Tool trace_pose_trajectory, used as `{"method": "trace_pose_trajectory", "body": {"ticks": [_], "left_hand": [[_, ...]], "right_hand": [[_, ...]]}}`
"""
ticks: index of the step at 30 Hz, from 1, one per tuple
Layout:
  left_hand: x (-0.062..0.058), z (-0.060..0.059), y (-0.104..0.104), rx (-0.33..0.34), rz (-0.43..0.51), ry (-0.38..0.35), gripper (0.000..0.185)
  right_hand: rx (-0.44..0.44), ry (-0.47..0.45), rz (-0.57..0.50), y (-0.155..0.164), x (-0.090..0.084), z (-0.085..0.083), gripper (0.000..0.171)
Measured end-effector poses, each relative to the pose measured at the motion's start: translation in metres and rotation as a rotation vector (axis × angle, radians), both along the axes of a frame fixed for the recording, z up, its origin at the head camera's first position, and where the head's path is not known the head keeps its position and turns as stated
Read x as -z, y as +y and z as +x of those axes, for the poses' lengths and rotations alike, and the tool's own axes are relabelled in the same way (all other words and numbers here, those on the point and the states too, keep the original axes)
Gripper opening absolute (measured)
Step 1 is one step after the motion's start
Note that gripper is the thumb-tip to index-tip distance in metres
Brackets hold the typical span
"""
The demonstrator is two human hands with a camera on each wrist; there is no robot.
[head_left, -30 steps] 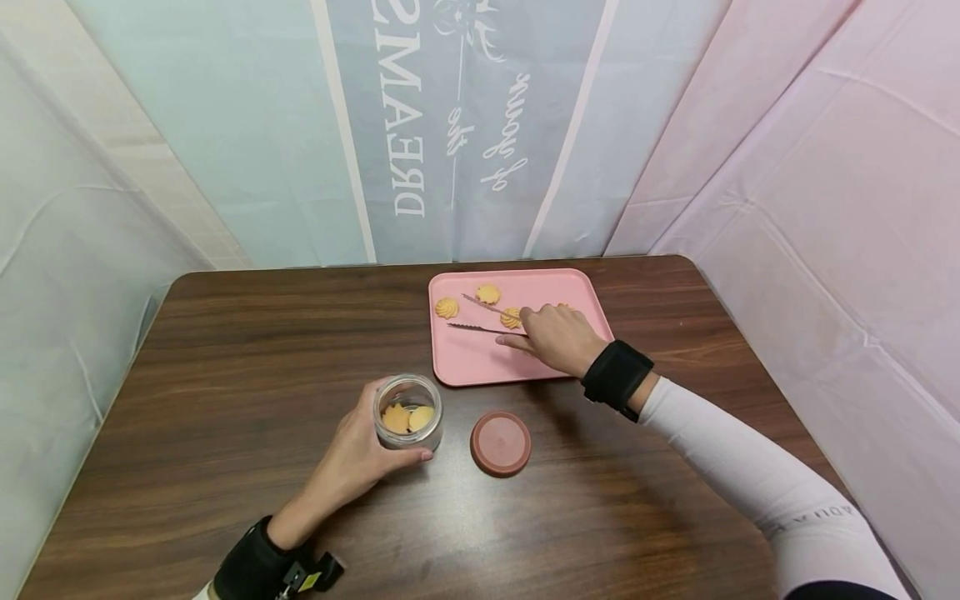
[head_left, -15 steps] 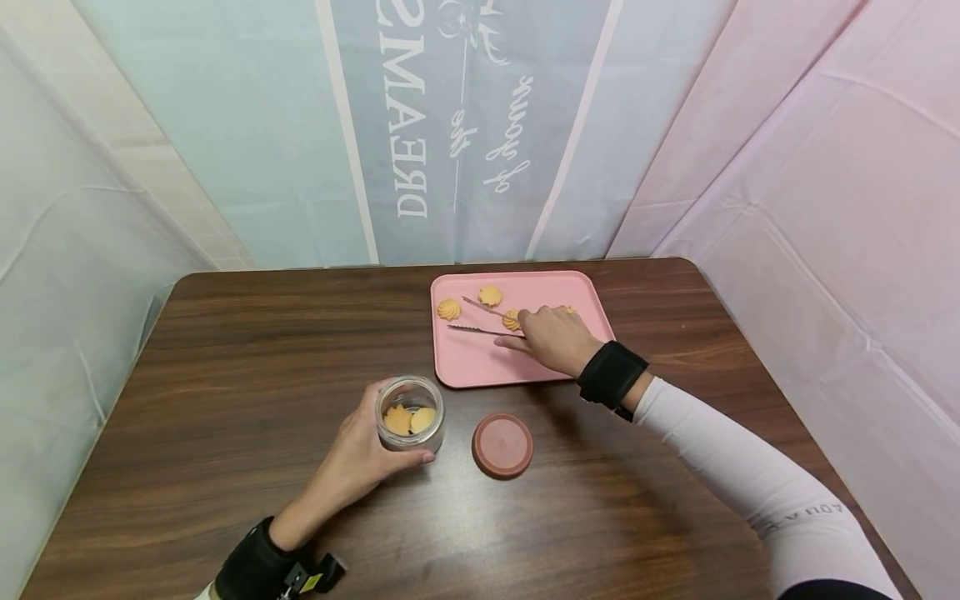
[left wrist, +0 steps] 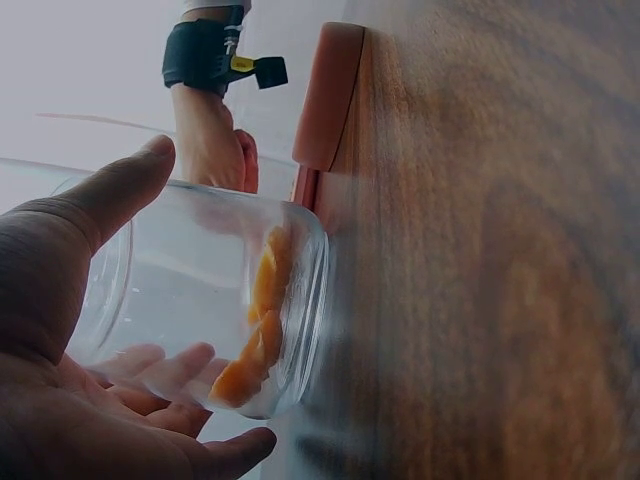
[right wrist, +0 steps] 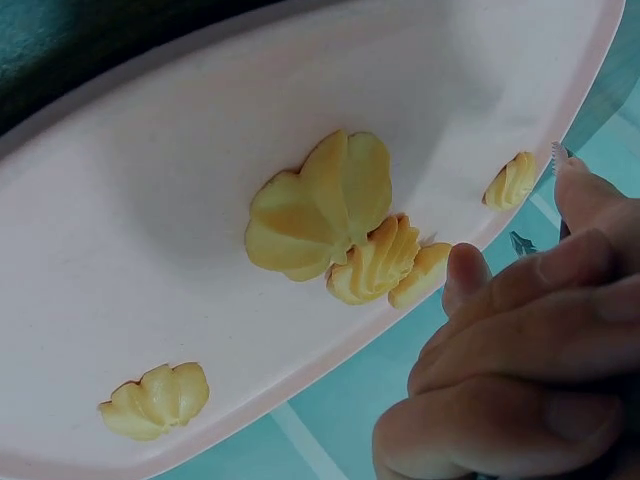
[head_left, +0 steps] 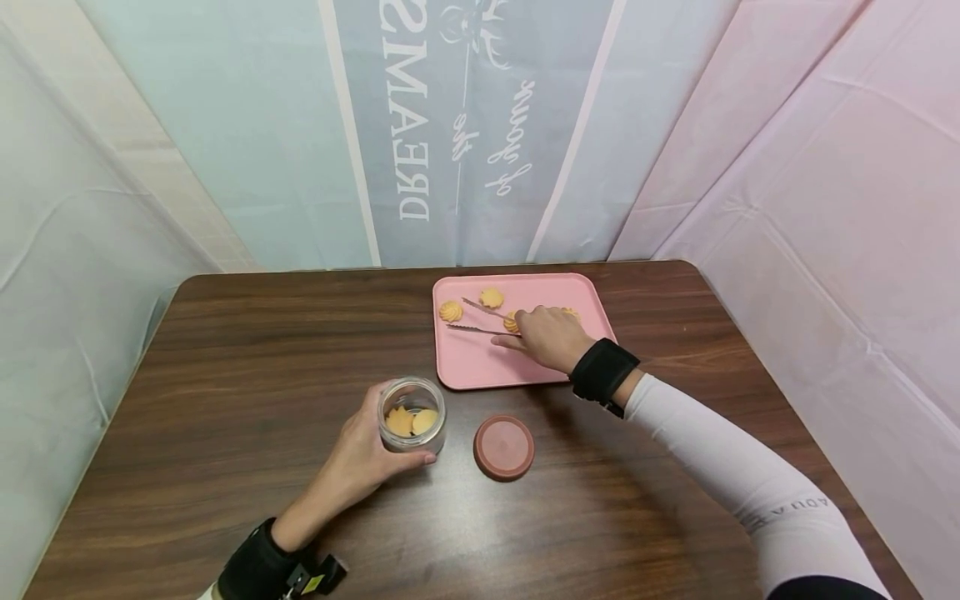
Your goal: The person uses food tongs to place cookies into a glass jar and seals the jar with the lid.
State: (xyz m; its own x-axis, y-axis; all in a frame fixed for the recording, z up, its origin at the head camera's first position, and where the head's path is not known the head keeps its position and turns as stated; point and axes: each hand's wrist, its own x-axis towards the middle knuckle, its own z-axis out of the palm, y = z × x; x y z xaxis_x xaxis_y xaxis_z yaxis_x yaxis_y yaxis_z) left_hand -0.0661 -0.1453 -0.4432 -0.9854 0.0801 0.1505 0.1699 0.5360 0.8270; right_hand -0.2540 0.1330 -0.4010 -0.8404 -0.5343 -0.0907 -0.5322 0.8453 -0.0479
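Observation:
My left hand grips a clear glass jar standing on the wooden table, thumb on the near side and fingers on the far side. Two or three yellow cookies lie inside the jar. My right hand rests on the pink tray and holds metal tongs, whose two arms are spread and point left. One cookie lies between the arms by my fingers. Other cookies sit beyond the tips. In the right wrist view a cluster of cookies lies just ahead of my curled fingers.
A round reddish-brown lid lies flat on the table to the right of the jar, between it and the tray. Cloth backdrops close in the table at the back and on both sides.

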Motion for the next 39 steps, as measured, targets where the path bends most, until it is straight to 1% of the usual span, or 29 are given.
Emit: {"method": "trace_pose_trajectory", "body": {"ticks": [16, 23, 28, 35, 39], "left_hand": [[0.001, 0.001, 0.000, 0.002, 0.011, -0.011, 0.100], [0.002, 0.001, 0.000, 0.003, 0.011, -0.015, 0.100], [0.002, 0.001, 0.000, 0.006, 0.010, -0.020, 0.100], [0.001, 0.001, 0.000, 0.003, 0.006, 0.000, 0.101], [0.001, 0.000, 0.000, 0.001, 0.005, 0.000, 0.101]], "right_hand": [[0.048, -0.067, 0.011, -0.005, 0.006, -0.009, 0.055], [0.029, -0.072, 0.001, -0.011, 0.010, -0.012, 0.056], [0.032, -0.088, -0.006, -0.014, 0.011, -0.014, 0.056], [0.012, -0.110, -0.021, -0.017, 0.010, -0.016, 0.056], [0.020, -0.118, -0.021, -0.019, 0.009, -0.016, 0.056]]}}
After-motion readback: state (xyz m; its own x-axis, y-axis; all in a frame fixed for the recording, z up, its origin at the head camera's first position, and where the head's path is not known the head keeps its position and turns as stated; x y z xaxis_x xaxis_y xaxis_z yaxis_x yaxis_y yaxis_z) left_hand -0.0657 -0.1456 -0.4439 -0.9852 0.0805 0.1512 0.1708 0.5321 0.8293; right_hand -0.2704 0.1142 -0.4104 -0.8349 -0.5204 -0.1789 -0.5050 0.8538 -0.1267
